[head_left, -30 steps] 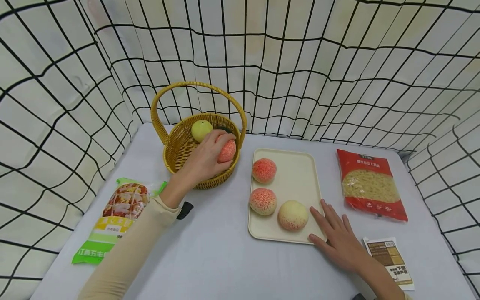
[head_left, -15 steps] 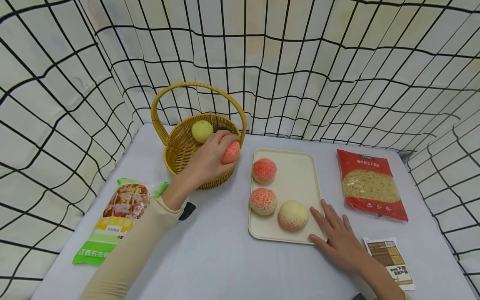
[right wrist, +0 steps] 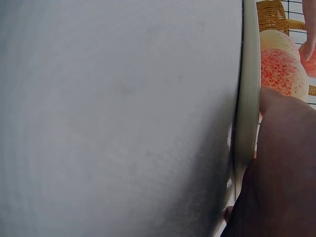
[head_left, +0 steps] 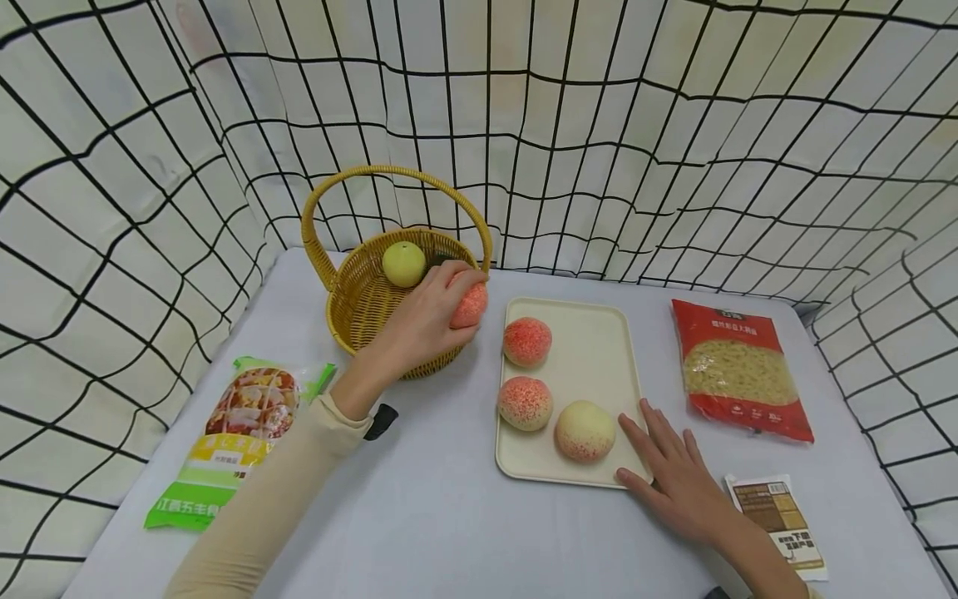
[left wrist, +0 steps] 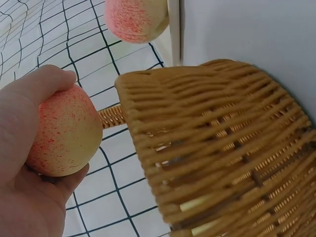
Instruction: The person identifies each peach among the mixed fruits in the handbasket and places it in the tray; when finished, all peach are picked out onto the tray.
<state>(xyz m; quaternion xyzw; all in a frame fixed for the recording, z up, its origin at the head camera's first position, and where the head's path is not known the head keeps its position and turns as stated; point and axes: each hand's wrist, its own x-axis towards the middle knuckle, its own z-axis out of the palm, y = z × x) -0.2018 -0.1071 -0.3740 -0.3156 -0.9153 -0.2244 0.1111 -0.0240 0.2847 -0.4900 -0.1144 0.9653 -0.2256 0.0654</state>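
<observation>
My left hand (head_left: 427,314) holds a pink peach (head_left: 470,305) over the right side of a woven basket (head_left: 352,320) with a tall arched handle. In the left wrist view, thumb and fingers curl round the peach (left wrist: 69,131) beside the basket wall (left wrist: 212,133). A yellow-green round fruit (head_left: 404,264) lies in the basket, with a dark thing partly hidden behind my hand. My right hand (head_left: 677,487) rests with spread, straight fingers at the right edge of a cream tray (head_left: 576,320). On the tray sit two reddish peaches (head_left: 527,341) and a pale, red-speckled peach (head_left: 585,431).
A green food packet (head_left: 224,441) lies at the left, partly behind my left sleeve. To the right are a red bag of pasta (head_left: 741,366) and a small brown-and-white packet (head_left: 782,516). Black netting (head_left: 554,150) over white cloth encloses the table's back and sides.
My left hand has shifted slightly to the right with the peach, from inside the basket toward its right rim. The right hand and the tray stay put.
</observation>
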